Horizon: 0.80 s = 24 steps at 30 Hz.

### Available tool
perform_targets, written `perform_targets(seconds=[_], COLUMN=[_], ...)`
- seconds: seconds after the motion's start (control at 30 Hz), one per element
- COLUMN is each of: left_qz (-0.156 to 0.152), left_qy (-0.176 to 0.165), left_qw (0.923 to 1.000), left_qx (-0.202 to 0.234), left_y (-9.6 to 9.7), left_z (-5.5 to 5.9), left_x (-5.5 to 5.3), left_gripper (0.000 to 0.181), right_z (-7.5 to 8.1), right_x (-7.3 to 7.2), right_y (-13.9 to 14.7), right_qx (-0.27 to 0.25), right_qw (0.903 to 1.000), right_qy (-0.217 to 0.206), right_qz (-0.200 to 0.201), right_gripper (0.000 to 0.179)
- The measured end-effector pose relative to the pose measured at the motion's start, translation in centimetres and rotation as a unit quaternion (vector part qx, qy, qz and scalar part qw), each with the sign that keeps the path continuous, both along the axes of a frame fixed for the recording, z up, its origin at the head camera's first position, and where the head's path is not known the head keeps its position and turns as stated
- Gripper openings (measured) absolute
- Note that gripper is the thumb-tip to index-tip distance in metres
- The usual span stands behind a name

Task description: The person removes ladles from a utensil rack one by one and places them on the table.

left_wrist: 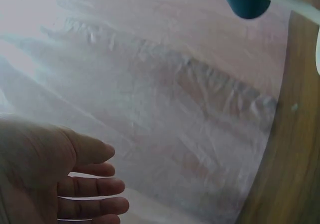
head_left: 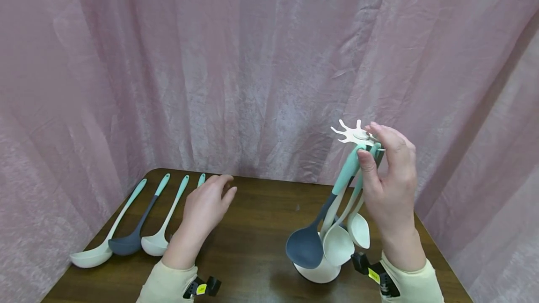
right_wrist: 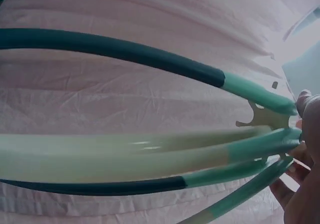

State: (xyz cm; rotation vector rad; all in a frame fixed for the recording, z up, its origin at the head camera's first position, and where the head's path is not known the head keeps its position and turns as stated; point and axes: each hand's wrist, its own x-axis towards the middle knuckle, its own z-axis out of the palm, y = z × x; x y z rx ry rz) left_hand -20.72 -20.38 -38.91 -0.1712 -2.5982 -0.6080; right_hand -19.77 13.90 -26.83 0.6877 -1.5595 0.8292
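At the right stands a utensil rack point(head_left: 353, 134) with a white, claw-like hook top. A dark blue ladle point(head_left: 306, 248) and several cream utensils with mint-green handle ends hang from it. My right hand point(head_left: 391, 167) is raised at the hooks, its thumb and fingertips right at the handle ends point(right_wrist: 287, 139); I cannot tell whether they pinch one. One cream handle point(right_wrist: 120, 156) looks blurred in the right wrist view. My left hand point(head_left: 206, 202) holds nothing, its fingers point(left_wrist: 95, 186) loosely extended over the table, partly hiding a utensil with a mint-green handle point(head_left: 202, 179).
On the left of the brown wooden table point(head_left: 252, 233) lie a cream ladle point(head_left: 94, 255), a dark blue ladle point(head_left: 126, 244) and another cream ladle point(head_left: 156, 243), handles pointing away. The rack's round cream base point(head_left: 320, 272) stands on the table. A pink curtain point(head_left: 261, 83) hangs behind the table.
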Motion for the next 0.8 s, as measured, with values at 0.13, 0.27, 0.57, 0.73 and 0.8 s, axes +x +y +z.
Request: perform_targets(seconds=[0.13, 0.27, 0.57, 0.73, 0.8], left_qz=[-0.014, -0.035, -0.106, -0.13, -0.139], left_qy=[0.026, 0.043, 0.093, 0.113, 0.119], left_qw=[0.9994, 0.9979, 0.9878, 0.982, 0.9797], left_qx=[0.016, 0.033, 0.065, 0.078, 0.083], left_y=[1.1, 2.2, 4.9, 6.3, 6.8], left_z=[0.6, 1.2, 2.0, 2.2, 2.3], left_x=[0.7, 1.5, 2.7, 3.3, 3.5], left_gripper=[0.031, 0.032, 0.031, 0.032, 0.031], right_z=[0.1, 0.2, 0.8, 0.6, 0.4], right_x=[-0.2, -0.4, -0.7, -1.2, -1.5], right_y=[0.8, 1.6, 2.2, 2.5, 2.6], right_qx=[0.013, 0.025, 0.047, 0.052, 0.048], right_qw=[0.9996, 0.9966, 0.992, 0.9927, 0.9933], right_qy=[-0.021, -0.06, -0.052, -0.026, -0.019], right_qz=[0.013, 0.051, 0.105, 0.105, 0.103], right_gripper=[0.071, 0.07, 0.064, 0.061, 0.059])
